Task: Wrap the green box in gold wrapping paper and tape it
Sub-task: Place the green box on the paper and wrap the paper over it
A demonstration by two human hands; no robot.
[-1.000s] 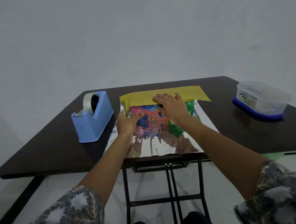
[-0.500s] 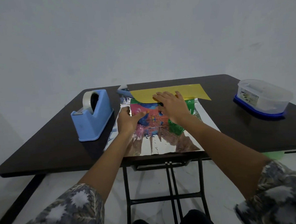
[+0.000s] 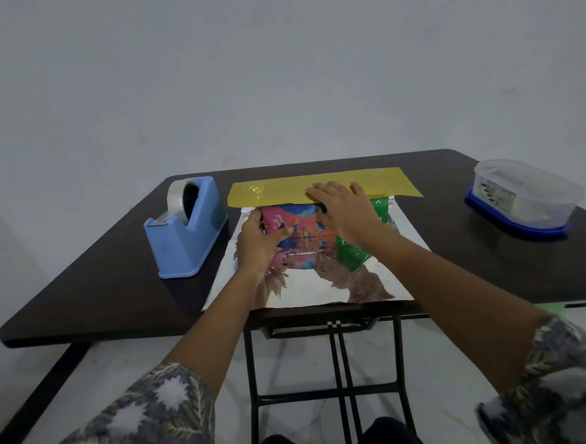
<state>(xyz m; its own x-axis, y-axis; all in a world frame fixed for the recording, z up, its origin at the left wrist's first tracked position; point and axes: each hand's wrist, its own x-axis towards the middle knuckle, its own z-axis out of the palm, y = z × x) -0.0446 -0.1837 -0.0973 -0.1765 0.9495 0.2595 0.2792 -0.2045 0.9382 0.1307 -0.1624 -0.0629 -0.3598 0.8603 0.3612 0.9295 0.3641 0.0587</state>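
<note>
We lean over the dark table, the widest thing below our fingers. Spread on it beneath both hands is the gold wrapping paper. Its silvery inner side faces up and runs back past our wrists to the near table edge. Its far edge is turned over as a gold band that passes under our right fingertips and reaches out to either side of them.

Well off to the right of our right fingers stands a clear plastic container on a blue base. To the left of our left fingers, near but apart, sits the blue tape dispenser, with a roll of clear tape in its top.

The green box, printed in pink and blue over most of its top, lies on the silvery sheet between and under our two hands.

Our right hand lies flat on the box top, fingers straight and together, their tips on the gold band. Our left hand grips the box's left end, fingers curled round its side and thumb across the top.
</note>
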